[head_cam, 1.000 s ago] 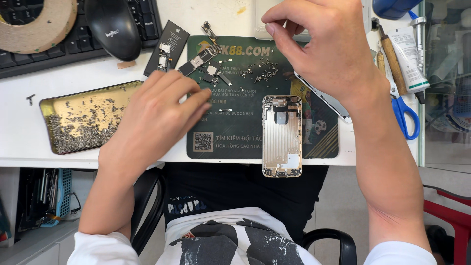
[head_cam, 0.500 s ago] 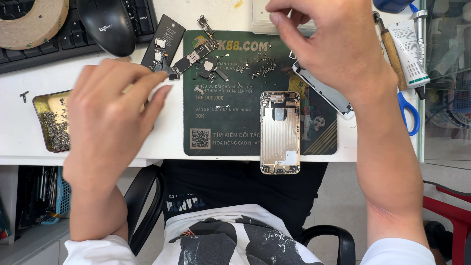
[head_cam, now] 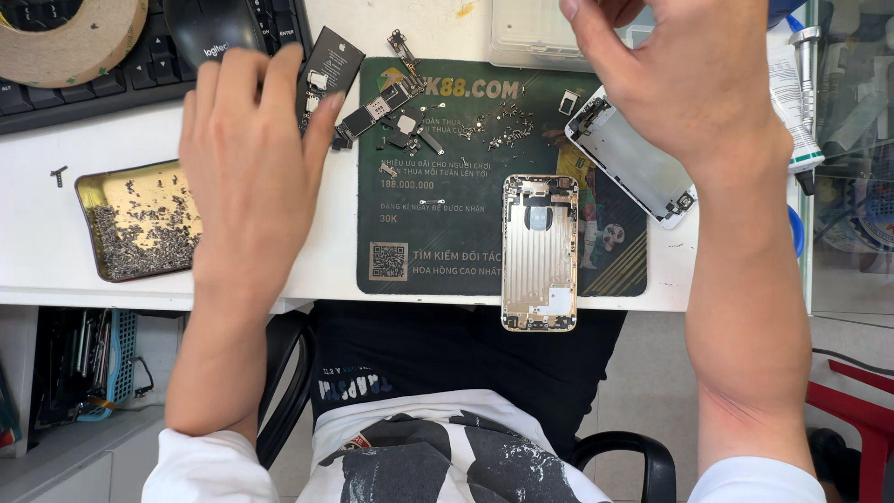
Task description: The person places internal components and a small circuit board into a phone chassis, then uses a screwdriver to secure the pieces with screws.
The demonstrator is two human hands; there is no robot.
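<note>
we work over the green mat (head_cam: 438,251), and everything else we place from it. our left hand (head_cam: 250,158) lies flat and open, palm down, fingers spread, just off the mat's left edge; it holds nothing, and its fingertips reach toward the black battery (head_cam: 326,67) and the computer mouse (head_cam: 216,33) up beyond the mat's top left corner. the brass tray of tiny screws (head_cam: 140,224) sits left of the mat, partly under that hand's side. our right hand (head_cam: 689,74) hovers above the mat's top right corner with its fingers curled toward a clear plastic box (head_cam: 535,33); whether it pinches anything we cannot tell, since the fingertips run out of view.

the gold phone housing (head_cam: 540,251) lies face up on the mat's lower right part, its bottom end hanging past the tabletop (head_cam: 47,270) edge. the detached screen panel (head_cam: 633,163) rests slantwise on the mat's right edge, under our right wrist. the logic board (head_cam: 377,107) and loose small parts and screws (head_cam: 494,126) are scattered across the mat's top.

to do this well, we judge that the left hand should stay low and slide, not sweep, so it does not scatter the screws; and the housing would be safer pushed fully onto the mat.
</note>
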